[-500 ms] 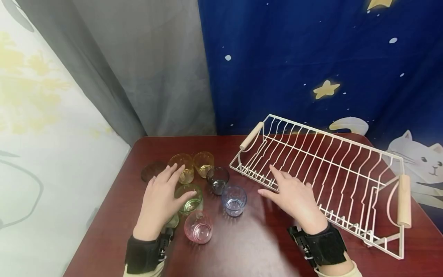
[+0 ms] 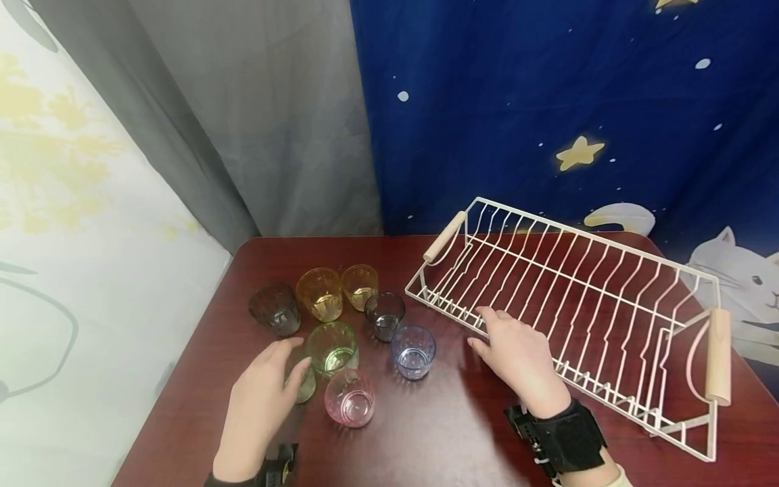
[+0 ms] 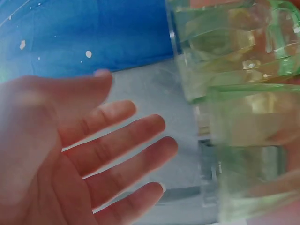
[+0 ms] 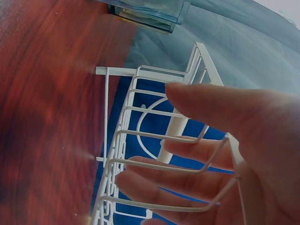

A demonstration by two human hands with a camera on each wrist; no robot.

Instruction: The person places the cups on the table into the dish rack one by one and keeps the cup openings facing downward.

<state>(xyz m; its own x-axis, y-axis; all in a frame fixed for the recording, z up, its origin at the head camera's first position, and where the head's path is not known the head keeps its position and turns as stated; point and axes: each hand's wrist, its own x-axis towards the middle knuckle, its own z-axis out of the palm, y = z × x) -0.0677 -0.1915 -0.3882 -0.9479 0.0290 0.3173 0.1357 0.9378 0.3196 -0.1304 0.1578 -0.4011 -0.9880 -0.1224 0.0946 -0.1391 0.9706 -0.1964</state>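
Note:
In the head view my left hand, thumb and fingers apart, is beside a pale green glass that it partly covers. In front of it stand a green glass and a pink glass. The left wrist view shows its fingers extended and holding nothing, with green glasses to their right. My right hand lies over the near side of a white wire dish rack with wooden handles. Through the right wrist view, its fingers appear beyond the wires, extended rather than curled round them.
Behind the green glass stand a dark grey glass, two amber glasses and a smoky glass. A blue glass is nearest the rack on the red-brown table. A grey curtain and a blue cloth hang behind.
My left hand has drawn back toward me and left, uncovering the dark grey glass and more of the amber and green ones. My right hand has shifted slightly right, its thumb closer to the fingers.

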